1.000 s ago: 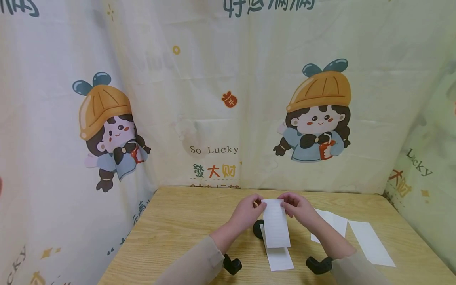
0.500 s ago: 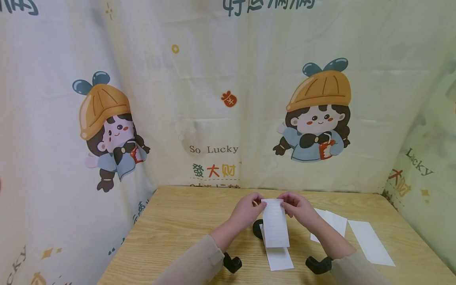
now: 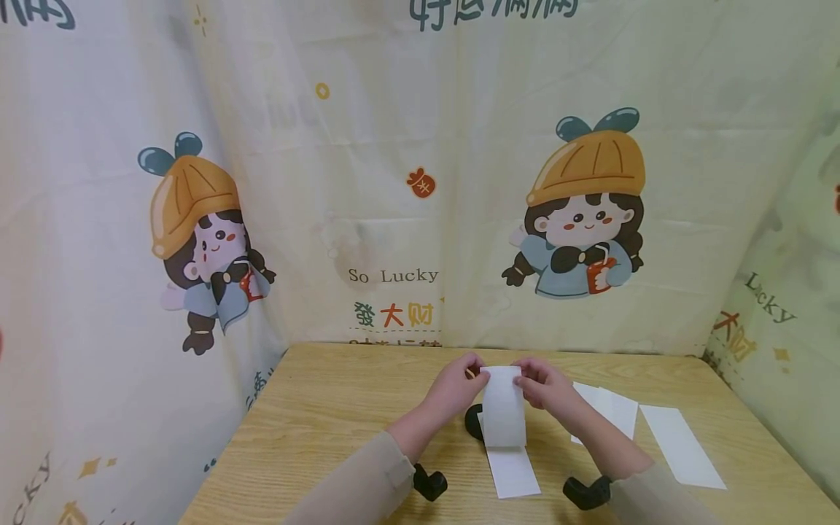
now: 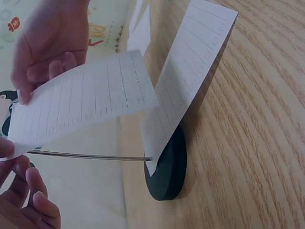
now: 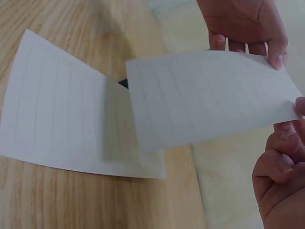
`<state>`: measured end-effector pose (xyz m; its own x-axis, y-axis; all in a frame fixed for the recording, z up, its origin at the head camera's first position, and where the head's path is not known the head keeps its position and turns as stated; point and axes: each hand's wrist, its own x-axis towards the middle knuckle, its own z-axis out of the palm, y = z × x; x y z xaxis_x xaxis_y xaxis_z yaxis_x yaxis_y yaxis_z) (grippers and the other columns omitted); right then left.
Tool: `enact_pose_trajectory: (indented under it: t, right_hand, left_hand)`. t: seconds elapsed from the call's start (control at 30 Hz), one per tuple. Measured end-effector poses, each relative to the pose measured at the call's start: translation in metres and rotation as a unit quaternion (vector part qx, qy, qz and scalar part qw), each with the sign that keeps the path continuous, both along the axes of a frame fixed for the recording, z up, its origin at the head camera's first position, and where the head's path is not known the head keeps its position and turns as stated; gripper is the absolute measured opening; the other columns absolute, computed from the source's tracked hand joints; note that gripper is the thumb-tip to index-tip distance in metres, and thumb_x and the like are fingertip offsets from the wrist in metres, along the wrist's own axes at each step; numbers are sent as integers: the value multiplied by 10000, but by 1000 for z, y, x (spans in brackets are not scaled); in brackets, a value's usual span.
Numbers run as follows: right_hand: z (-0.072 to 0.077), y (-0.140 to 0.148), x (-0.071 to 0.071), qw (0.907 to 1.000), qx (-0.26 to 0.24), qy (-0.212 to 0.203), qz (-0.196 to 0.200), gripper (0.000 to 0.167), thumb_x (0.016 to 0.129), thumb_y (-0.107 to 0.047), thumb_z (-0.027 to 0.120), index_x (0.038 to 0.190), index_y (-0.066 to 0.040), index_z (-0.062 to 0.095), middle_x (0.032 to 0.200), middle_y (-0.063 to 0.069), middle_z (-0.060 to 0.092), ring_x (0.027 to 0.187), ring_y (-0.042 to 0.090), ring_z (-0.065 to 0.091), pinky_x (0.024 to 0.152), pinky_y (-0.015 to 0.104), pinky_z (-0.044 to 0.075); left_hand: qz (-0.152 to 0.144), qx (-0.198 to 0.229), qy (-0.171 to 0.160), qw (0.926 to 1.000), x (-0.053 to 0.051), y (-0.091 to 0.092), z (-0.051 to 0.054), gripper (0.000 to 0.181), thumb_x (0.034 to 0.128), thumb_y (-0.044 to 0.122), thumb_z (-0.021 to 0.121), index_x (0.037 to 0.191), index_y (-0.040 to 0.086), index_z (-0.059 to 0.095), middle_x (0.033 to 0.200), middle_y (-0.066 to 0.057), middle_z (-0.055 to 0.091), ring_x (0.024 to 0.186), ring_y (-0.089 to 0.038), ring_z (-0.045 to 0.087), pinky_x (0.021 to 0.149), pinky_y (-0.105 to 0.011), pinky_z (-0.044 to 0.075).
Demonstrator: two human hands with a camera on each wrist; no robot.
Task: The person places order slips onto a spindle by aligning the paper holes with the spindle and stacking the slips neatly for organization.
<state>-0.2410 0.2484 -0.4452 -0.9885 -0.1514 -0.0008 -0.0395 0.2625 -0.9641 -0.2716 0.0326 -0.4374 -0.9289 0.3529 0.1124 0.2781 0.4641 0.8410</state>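
Note:
In the head view, both hands pinch the top corners of a lined slip of paper (image 3: 504,412): my left hand (image 3: 451,388) its left corner, my right hand (image 3: 548,390) its right. The slip hangs in front of a bill spike with a round black base (image 4: 174,167) and thin metal rod (image 4: 90,155). The rod's upper end meets the slip's top edge in the left wrist view; whether it pierces it is hidden. A second lined slip (image 4: 195,52) is on the rod at the base, slanting outward. In the right wrist view, the held slip partly covers that lower one.
Several loose white slips (image 3: 607,408) lie on the wooden table (image 3: 341,408) at the right, with another slip (image 3: 682,446) beside them. Black wrist camera mounts (image 3: 587,491) sit at both sleeves. A printed curtain (image 3: 387,219) stands behind the table.
The held slip's lower end has swung slightly left and its bottom edge sits higher. My right hand has shifted a little on its corner. My left hand has hardly moved.

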Motion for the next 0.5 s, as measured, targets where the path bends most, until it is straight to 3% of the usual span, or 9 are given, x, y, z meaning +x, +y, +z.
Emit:
enact_pose_trajectory:
  t: [0.23, 0.5]
  right_hand:
    - [-10, 1, 7, 9985, 261, -230, 429, 438, 973, -271, 642, 1301, 5, 555, 872, 55, 557, 646, 172, 429, 592, 271, 410]
    - [-22, 8, 13, 9960, 592, -134, 660, 284, 983, -268, 627, 1101, -10, 623, 716, 28, 490, 591, 152, 411, 548, 255, 376]
  left_hand:
    - [18, -6, -185, 9998, 0, 1, 1, 98, 985, 339, 617, 969, 243, 608, 923, 85, 593, 829, -134, 544, 667, -303, 482]
    - [64, 30, -146, 9999, -2, -3, 1, 118, 971, 352, 638, 965, 235, 647, 887, 86, 608, 801, -129, 548, 647, -310, 469]
